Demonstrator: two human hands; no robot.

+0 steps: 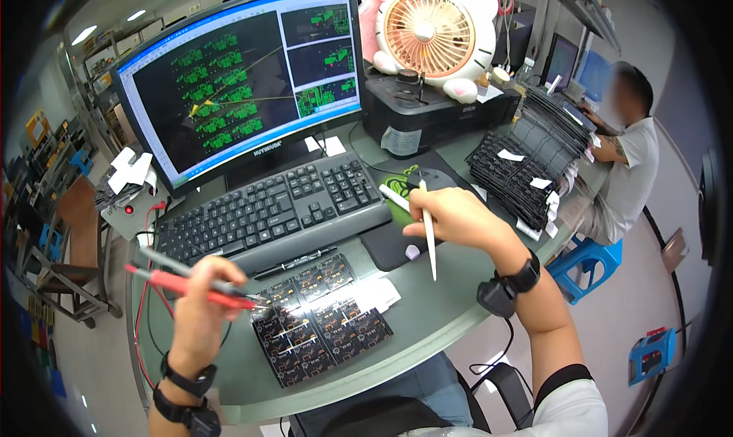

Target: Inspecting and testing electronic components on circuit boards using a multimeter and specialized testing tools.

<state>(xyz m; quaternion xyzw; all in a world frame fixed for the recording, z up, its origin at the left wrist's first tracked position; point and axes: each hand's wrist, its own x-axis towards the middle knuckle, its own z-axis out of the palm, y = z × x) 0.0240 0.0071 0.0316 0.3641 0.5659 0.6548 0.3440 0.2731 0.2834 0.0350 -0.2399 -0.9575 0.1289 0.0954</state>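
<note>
My left hand (200, 315) is closed around a red test probe (172, 280), with a thin grey tool (164, 261) beside it, blurred. Their tips are over the upper left part of a black circuit board panel (324, 322), which lies flat on the desk and bears rows of small parts. Off to the right, above the mouse pad's edge, my right hand (462, 219) grips a slim white pen-like stick (430, 242) that points downward. Close by its fingers is another white stick (393, 198); whether the hand holds that one too, I cannot tell.
A keyboard (275, 208) and monitor (244, 85) stand behind the panel. Black pens (294, 263) and a white label slip (378, 293) lie near it. Stacked black boards (527, 154) and a printer (427, 116) bearing a fan (427, 32) are further right. A person (626, 147) sits beyond.
</note>
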